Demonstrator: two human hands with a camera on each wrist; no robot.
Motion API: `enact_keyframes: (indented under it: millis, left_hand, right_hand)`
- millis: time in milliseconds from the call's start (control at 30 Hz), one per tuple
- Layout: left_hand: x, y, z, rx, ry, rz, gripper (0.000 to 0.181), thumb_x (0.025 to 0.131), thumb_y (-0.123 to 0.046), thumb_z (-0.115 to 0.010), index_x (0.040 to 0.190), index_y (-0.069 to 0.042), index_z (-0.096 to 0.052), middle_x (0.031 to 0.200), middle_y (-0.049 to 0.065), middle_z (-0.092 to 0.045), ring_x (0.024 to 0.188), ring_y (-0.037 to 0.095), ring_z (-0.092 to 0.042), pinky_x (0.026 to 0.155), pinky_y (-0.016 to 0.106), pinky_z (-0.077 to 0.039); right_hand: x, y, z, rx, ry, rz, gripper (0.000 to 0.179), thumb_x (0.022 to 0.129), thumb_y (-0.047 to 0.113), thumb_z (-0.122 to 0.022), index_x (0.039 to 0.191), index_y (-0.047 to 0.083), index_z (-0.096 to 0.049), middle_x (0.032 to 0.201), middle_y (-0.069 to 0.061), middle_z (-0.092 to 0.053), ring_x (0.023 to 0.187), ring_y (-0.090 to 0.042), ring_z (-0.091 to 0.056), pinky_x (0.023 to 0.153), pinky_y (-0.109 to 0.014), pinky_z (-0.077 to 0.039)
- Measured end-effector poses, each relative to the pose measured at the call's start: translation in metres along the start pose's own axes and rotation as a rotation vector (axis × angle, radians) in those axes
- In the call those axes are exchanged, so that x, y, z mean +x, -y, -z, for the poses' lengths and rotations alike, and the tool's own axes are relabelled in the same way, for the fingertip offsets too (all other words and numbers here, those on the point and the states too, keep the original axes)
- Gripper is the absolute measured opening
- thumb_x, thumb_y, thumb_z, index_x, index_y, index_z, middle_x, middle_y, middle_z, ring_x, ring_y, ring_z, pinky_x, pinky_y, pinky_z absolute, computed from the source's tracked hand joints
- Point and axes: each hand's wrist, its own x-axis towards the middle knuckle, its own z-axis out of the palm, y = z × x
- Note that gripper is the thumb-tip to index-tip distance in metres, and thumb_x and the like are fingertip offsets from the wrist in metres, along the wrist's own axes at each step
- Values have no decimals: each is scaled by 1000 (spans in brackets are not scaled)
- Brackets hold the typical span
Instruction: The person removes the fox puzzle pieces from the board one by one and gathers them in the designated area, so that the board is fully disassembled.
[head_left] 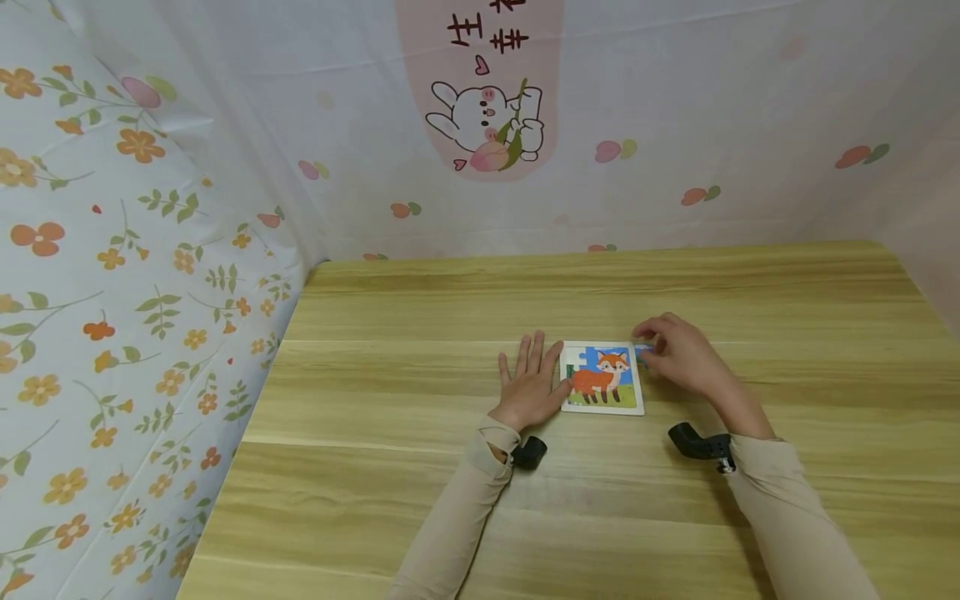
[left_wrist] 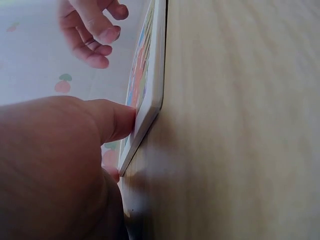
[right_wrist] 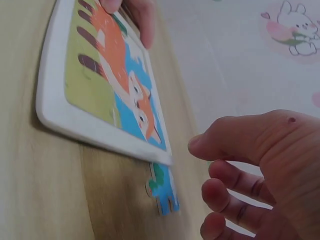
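Observation:
A fox jigsaw puzzle in a white-rimmed tray lies flat on the table. White backing shows at the picture's upper left. My left hand rests at the tray's left side, fingers spread; its thumb presses on the rim. A loose blue and green puzzle piece lies on the table against the tray's right edge. Just above and right of this piece hovers my right hand, fingers loosely bent. The right wrist view shows a gap between its thumb and the piece.
The wood-grain table reaches back to a white curtain with a rabbit print. Flowered cloth hangs along the left. Black wrist mounts sit on both forearms, close to the tabletop.

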Motion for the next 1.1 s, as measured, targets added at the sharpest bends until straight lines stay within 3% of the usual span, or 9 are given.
enact_keyframes:
  millis: [267,633,1100]
  left_hand:
    - [0,-1,0,7,-1,1,61,97,-44,-36,151,-22,-15,156,5,5,140,21,11,106,56,7]
    - [1,0,-1,27,-13,7,61,97,-46,-36,150,-23,-17,156,5,3,140,21,10,106,57,5]
    - [2,0,-1,26,-5,10,62,97,-46,-36,150,-23,-16,156,4,5,140,21,11,106,56,6]
  right_hand:
    - [4,9,-10,-17,77,3,25,79,4,-69,102,-4,-63,94,-15,-55,74,-23,-50,63,-35,-43]
    - [9,20,-22,-10,117,20,21,82,3,-66,102,-4,-67,92,-14,-58,72,-21,-51,62,-32,-43]
    - [14,25,-25,-49,159,-11,29,78,-2,-65,107,-6,-63,92,-14,-57,80,-26,-53,70,-42,-46]
